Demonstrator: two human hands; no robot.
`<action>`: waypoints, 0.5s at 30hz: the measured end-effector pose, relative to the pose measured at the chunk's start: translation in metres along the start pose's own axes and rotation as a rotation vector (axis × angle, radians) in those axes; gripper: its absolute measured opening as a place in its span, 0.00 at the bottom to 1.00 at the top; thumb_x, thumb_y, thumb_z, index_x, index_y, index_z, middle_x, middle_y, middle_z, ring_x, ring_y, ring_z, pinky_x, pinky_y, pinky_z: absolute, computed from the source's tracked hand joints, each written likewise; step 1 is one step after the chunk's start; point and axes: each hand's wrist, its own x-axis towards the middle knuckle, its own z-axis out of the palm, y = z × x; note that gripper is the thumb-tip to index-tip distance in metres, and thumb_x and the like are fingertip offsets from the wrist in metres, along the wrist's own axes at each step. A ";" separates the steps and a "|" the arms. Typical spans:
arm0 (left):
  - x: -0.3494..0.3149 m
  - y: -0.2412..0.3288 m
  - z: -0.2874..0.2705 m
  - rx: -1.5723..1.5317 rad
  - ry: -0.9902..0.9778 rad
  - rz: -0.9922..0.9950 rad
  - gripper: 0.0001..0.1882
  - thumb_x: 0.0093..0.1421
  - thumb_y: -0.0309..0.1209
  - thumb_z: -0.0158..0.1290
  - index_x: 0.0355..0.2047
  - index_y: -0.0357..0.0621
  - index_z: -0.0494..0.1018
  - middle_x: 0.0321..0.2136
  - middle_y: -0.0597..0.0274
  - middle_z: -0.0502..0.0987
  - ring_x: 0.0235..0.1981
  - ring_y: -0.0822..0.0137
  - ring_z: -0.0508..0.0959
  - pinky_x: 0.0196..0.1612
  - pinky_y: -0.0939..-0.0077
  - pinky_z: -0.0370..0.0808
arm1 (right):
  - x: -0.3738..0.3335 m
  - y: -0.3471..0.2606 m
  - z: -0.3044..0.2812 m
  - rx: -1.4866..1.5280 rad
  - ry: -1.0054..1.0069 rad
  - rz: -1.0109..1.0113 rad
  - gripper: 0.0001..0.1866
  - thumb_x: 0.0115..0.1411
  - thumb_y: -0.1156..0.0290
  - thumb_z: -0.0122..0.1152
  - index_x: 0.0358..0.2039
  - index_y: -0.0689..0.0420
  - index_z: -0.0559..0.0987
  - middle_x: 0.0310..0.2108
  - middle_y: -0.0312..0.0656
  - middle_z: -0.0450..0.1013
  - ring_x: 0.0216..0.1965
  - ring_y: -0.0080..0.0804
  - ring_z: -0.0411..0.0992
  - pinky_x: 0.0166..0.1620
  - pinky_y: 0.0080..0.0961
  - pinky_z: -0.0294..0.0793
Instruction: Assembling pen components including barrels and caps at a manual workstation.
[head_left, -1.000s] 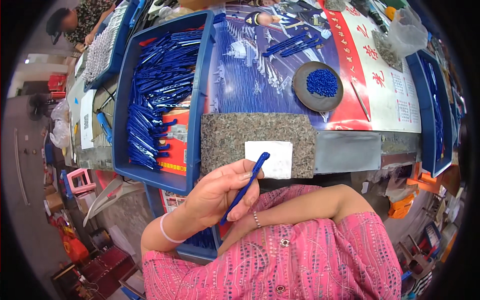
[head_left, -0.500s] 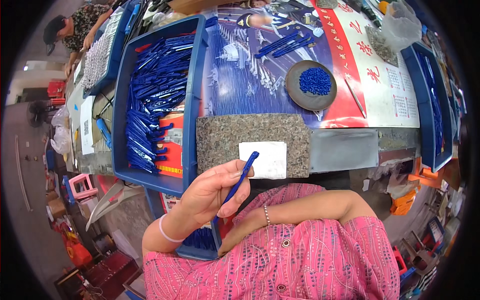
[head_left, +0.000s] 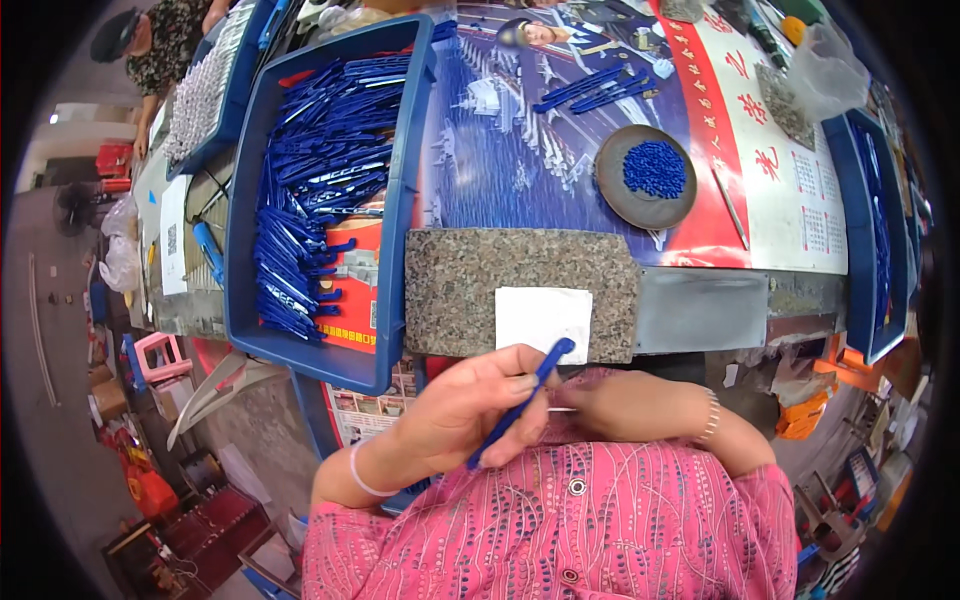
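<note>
My left hand (head_left: 480, 405) pinches a slim blue plastic stick (head_left: 517, 409) with a rounded, hooked end, held at a slant in front of my chest. Close beside it is my right hand (head_left: 630, 402), its fingers curled in and partly hidden behind the left. A thin white sliver (head_left: 563, 409) shows at those fingertips; what it belongs to I cannot make out. Just beyond both hands, a folded white cloth (head_left: 530, 310) lies on a speckled stone slab (head_left: 455, 285).
To the left stands a blue tray (head_left: 398, 240) heaped with similar blue sticks. A round dish (head_left: 618, 205) of small blue pieces sits on the poster-covered table. A grey plate (head_left: 700, 312) adjoins the slab, and another blue tray (head_left: 893, 300) stands far right. A person works at the far left.
My right hand has come up from the lower blue bin to beside my left hand. The left hand has shifted right and slightly down with the blue stick.
</note>
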 end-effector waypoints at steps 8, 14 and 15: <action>0.027 -0.039 -0.002 0.050 0.034 0.067 0.09 0.63 0.28 0.41 0.42 0.37 0.63 0.22 0.58 0.73 0.12 0.76 0.68 0.14 0.86 0.64 | -0.051 -0.010 -0.001 0.742 0.797 0.218 0.10 0.55 0.77 0.51 0.38 0.66 0.72 0.22 0.35 0.70 0.17 0.15 0.64 0.19 0.13 0.62; 0.028 -0.044 -0.003 0.203 -0.001 0.091 0.12 0.63 0.27 0.40 0.45 0.34 0.60 0.25 0.57 0.74 0.16 0.75 0.74 0.17 0.86 0.71 | -0.022 -0.019 -0.012 1.079 0.777 0.164 0.13 0.53 0.78 0.54 0.40 0.67 0.70 0.21 0.38 0.70 0.15 0.16 0.63 0.18 0.12 0.61; 0.028 -0.043 -0.003 0.201 -0.014 0.087 0.12 0.63 0.27 0.40 0.45 0.34 0.59 0.25 0.56 0.74 0.17 0.74 0.74 0.17 0.86 0.72 | -0.020 -0.020 -0.012 1.087 0.738 0.134 0.12 0.53 0.78 0.54 0.39 0.67 0.70 0.21 0.38 0.70 0.14 0.16 0.63 0.18 0.12 0.62</action>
